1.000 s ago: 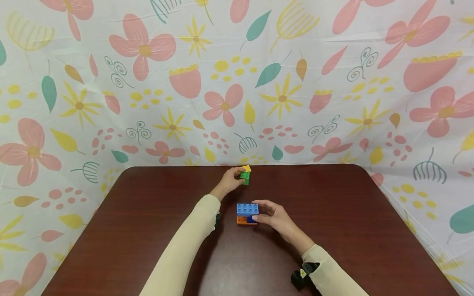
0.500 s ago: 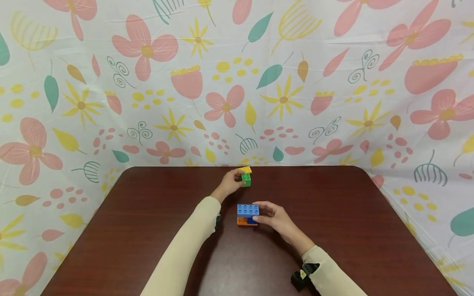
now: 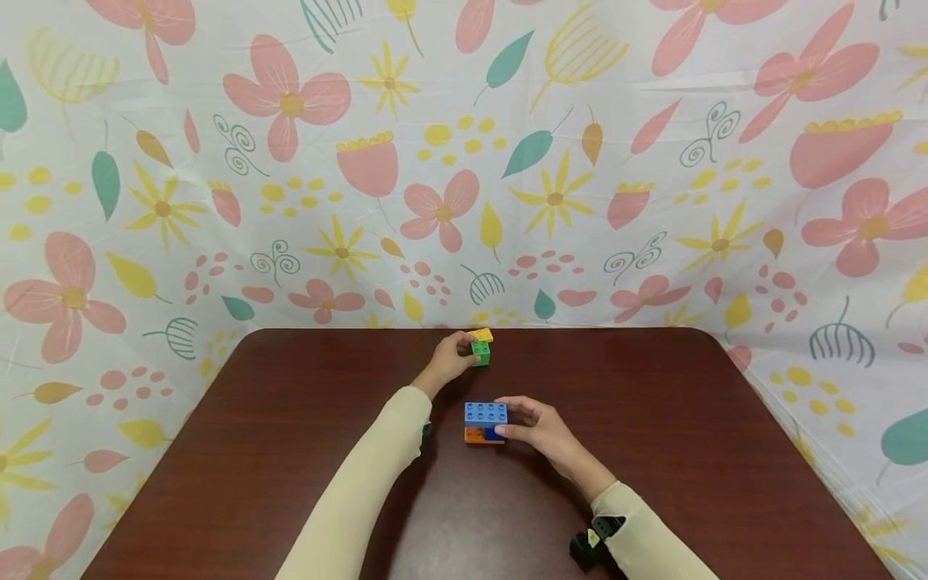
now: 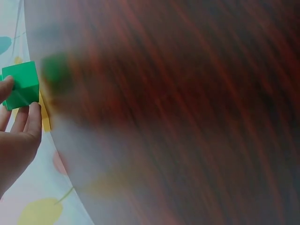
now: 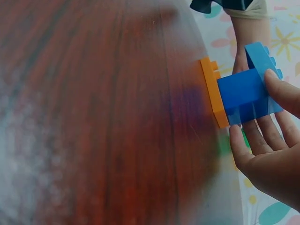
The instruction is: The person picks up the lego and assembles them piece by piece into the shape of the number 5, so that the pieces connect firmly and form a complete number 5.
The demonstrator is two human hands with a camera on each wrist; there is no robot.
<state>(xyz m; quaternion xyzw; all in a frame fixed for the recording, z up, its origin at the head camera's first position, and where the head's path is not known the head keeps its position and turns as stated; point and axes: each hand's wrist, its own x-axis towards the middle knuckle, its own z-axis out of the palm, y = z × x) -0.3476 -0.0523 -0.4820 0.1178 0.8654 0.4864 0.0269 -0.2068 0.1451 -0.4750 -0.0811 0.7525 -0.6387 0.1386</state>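
At the far side of the table, my left hand point(image 3: 451, 358) pinches a small green toy building brick point(image 3: 482, 353) between thumb and fingers. A flat yellow brick point(image 3: 482, 334) lies just behind it, partly hidden by the fingers. In the left wrist view the green brick point(image 4: 21, 84) overlaps the yellow one point(image 4: 45, 112). Nearer me, my right hand point(image 3: 540, 423) grips the right end of a joined stack: a long light-blue brick point(image 3: 486, 413) on top, a dark-blue brick point(image 5: 243, 91) in between and a thin orange brick point(image 5: 213, 93) at the bottom. The stack's left side has a gap under the light-blue brick.
The dark reddish-brown table point(image 3: 290, 419) has a glossy top. Behind its far edge hangs a flower-patterned cloth point(image 3: 442, 161). A black wrist camera point(image 3: 586, 550) sits at the right sleeve.
The green brick has turned slightly in my left hand, and more of its studded top shows below the yellow brick. My right hand and the stack stay in place.
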